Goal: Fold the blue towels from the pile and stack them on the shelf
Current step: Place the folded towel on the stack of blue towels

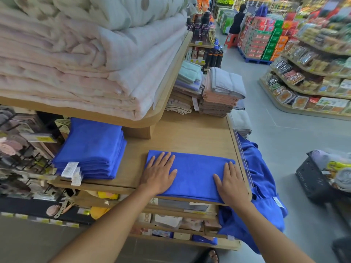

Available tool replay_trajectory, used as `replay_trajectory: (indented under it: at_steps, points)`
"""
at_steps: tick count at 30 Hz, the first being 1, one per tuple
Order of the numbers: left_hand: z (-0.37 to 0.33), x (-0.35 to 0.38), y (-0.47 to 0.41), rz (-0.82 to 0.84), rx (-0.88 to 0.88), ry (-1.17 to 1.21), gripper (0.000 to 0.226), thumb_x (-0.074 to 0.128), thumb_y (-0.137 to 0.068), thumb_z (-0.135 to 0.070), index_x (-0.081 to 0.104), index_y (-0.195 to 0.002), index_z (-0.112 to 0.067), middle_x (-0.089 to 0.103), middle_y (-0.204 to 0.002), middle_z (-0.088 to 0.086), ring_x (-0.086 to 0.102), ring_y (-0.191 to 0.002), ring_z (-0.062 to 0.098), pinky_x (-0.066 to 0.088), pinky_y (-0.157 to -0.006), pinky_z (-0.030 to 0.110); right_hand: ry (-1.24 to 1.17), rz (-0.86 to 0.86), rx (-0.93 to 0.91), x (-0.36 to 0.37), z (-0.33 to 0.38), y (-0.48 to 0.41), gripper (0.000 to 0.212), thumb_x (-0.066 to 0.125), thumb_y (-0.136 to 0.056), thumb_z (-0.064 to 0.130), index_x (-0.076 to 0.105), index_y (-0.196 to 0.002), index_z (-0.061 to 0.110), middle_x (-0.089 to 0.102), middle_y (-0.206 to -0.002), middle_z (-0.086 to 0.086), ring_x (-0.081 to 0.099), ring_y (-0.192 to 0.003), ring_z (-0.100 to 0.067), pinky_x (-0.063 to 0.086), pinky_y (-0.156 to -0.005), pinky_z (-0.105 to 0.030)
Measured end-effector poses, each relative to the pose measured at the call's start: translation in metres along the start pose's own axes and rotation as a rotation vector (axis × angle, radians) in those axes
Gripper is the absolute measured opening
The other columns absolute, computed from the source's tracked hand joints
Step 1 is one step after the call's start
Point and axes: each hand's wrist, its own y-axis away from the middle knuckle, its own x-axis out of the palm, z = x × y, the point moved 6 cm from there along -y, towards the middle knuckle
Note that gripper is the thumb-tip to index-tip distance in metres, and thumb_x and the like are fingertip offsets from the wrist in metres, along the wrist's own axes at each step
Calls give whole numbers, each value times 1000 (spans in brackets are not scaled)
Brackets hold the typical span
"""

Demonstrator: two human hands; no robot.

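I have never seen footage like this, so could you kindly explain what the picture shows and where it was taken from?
There is no machine: a person wears a camera on the head, looking down at their own arms in a shop. The left hand and right hand lie flat, open, on a folded blue towel on the wooden shelf. Neither hand grips anything. To the left sits a stack of folded blue towels. More blue cloth, the pile, hangs off the shelf's right edge. Pale quilts fill the shelf above.
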Motion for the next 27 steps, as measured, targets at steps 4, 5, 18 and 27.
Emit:
replay_trajectory:
  at_steps: [4,5,18,27]
  points:
    - [18,-6,7,27,-5,-13,69,12,-102,-59,3,-163,-28,-2,-170,-10,-7,-156,11,-4,-127,42,86,-95,33,-11,8,15,80,40,-103,54,18,-158,0,44,-153,-16,42,-139,-32,34,-115,-37]
    - [17,-8,8,38,-4,-13,68,13,-103,-58,2,-163,-27,-3,-170,-9,-8,-156,11,-4,-127,43,115,-88,41,-13,8,14,82,43,-102,55,19,-157,-1,49,-147,-16,48,-133,-32,38,-111,-37]
    - [-47,0,48,93,34,23,134,7,-62,-106,-6,-162,-18,-14,-169,-5,-21,-153,13,-15,-122,51,-893,351,589,-21,-14,-23,56,82,-82,28,58,-124,1,65,-115,-17,66,-99,-33,57,-85,-43]
    - [-46,5,49,119,68,-47,144,15,-54,-109,-10,-161,-15,-16,-169,0,-24,-153,17,-15,-120,55,-1151,358,484,-75,35,-15,40,75,-87,28,64,-119,8,70,-120,-23,69,-106,-38,54,-83,-39]
